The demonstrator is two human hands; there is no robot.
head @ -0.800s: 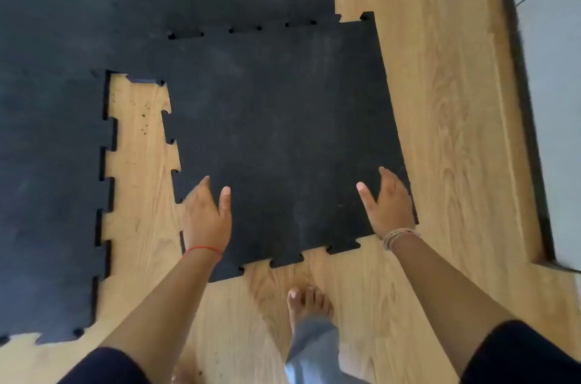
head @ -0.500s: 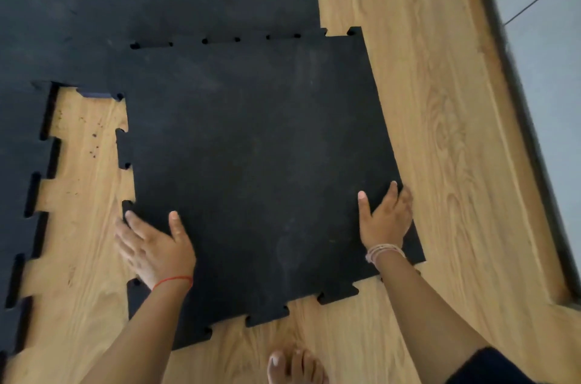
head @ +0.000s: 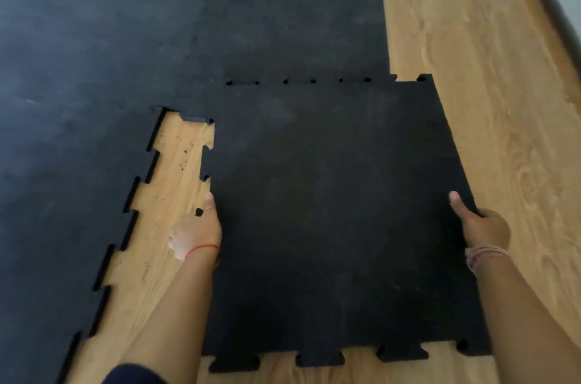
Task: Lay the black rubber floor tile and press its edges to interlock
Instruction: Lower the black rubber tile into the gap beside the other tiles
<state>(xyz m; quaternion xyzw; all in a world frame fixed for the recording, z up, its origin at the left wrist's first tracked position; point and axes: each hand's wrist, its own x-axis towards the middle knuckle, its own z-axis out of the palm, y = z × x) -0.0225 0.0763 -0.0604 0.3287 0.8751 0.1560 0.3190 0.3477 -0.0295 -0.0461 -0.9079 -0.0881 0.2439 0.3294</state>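
A square black rubber floor tile (head: 333,214) with puzzle-tab edges lies in the middle of the head view. Its far edge sits against the tabs of the laid black matting (head: 157,37). My left hand (head: 198,229) grips the tile's left edge, thumb on top, fingers under it. At the right edge my right hand (head: 481,223) holds the tile the same way. A strip of bare wood floor (head: 169,195) separates the tile's left edge from the toothed edge of the laid matting on the left.
Wood flooring (head: 503,100) runs along the right side up to a dark baseboard (head: 553,6) and a pale wall. Laid black mats cover the whole left and far area. Small dark crumbs lie on the bare wood strip.
Both hands went from lying flat on the tile's near corners to gripping its left and right edges. The tile has shifted slightly to the right and the view has moved closer.
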